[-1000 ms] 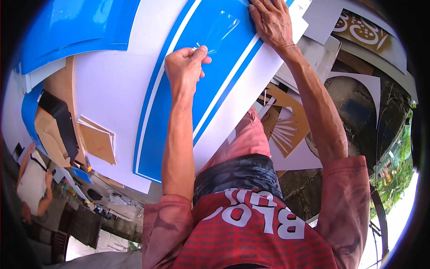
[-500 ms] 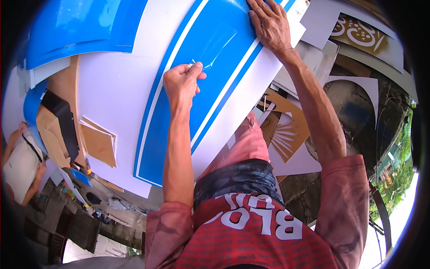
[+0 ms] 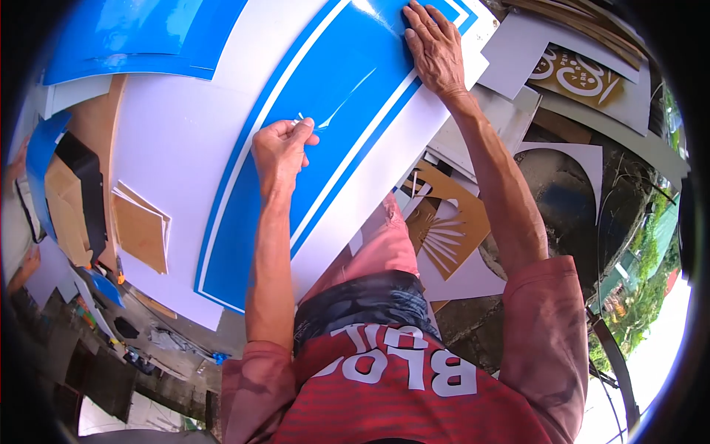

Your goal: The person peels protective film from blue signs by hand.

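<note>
Clear film [image 3: 342, 95] lifts off the blue band [image 3: 255, 237] of a white board [image 3: 174, 148] as a thin sliver. Its near end is pinched between thumb and fingers of the left hand [image 3: 279, 152]. The right hand [image 3: 435, 50] lies flat at the board's far end, fingers spread, pressing it down. The peel looks partly done, since the sliver's far tip appears attached to the blue, mid-band. How much film covers the rest of the band cannot be told.
</note>
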